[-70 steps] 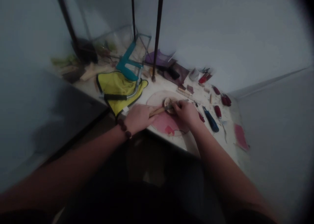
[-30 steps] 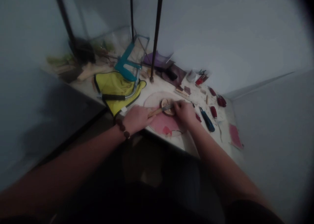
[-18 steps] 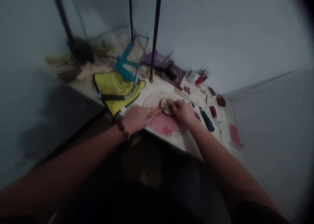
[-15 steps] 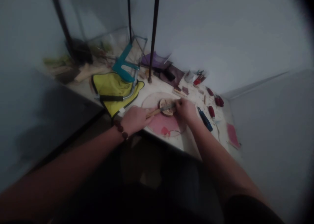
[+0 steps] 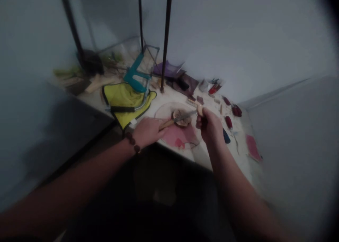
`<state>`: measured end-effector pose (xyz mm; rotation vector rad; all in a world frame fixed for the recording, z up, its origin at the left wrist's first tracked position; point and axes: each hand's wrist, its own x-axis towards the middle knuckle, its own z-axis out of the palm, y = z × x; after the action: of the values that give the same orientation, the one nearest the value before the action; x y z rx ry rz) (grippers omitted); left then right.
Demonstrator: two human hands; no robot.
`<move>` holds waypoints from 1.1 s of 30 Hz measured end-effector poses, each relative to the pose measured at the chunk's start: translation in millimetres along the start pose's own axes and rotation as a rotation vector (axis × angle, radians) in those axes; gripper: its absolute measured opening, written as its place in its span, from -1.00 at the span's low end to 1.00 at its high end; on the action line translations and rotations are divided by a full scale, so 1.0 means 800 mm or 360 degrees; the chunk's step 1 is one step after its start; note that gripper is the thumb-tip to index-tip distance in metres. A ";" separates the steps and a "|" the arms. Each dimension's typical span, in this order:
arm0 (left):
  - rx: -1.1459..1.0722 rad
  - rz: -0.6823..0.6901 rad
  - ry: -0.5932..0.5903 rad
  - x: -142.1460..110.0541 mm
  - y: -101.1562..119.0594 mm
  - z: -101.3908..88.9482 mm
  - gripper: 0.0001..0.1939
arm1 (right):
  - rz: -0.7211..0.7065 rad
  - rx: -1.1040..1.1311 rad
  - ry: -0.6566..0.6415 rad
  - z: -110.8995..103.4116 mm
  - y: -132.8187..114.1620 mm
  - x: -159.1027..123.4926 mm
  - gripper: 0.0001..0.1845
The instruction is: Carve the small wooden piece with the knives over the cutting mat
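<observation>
My left hand (image 5: 148,129), with a beaded bracelet at the wrist, is closed round the wooden handle of a file (image 5: 183,117). The file's grey blade slants up to the right, passing above a round wood slice (image 5: 179,118). At the blade's far end my right hand (image 5: 210,125) pinches a small pale wooden piece (image 5: 200,110), which looks to be against the blade tip. Below lies a round board (image 5: 164,109) with a pink sheet (image 5: 177,134) over its near half.
A yellow cloth (image 5: 124,93) with a black-handled saw (image 5: 123,109) on it lies left. Behind stands a teal-framed tool (image 5: 136,74). Dark upright rods (image 5: 166,40) rise from the table. Red-handled tools (image 5: 228,122) and a pink pad (image 5: 253,147) lie right.
My right hand has moved right and turned, so the pale wooden piece now shows between its fingers and more of the file blade is uncovered. My left hand keeps its grip.
</observation>
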<state>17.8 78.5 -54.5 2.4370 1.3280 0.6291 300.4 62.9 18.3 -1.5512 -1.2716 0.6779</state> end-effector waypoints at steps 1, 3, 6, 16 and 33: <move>0.0038 0.0030 0.0008 -0.001 0.000 -0.001 -0.39 | 0.0026 0.0144 -0.0028 0.007 -0.003 -0.017 -0.44; 0.0051 0.0060 0.0074 -0.002 0.002 -0.005 -0.39 | 0.0137 0.0534 -0.0134 0.016 -0.010 -0.044 -0.50; -0.0194 0.0045 0.0321 -0.004 0.019 -0.019 -0.43 | 0.0380 0.1242 -0.0344 0.015 -0.024 -0.071 -0.57; -0.1512 0.0101 0.0085 -0.020 0.136 -0.068 -0.49 | 0.0673 0.1684 -0.0667 0.028 -0.051 -0.133 -0.63; -0.2076 -0.0396 0.0033 -0.031 0.155 -0.076 -0.66 | -0.0077 0.0610 -0.0257 0.019 -0.042 -0.183 -0.52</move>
<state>64.3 -5.0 47.8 1.1873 0.7506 1.0056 230.8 -70.9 20.6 -1.1676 -1.2077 0.9691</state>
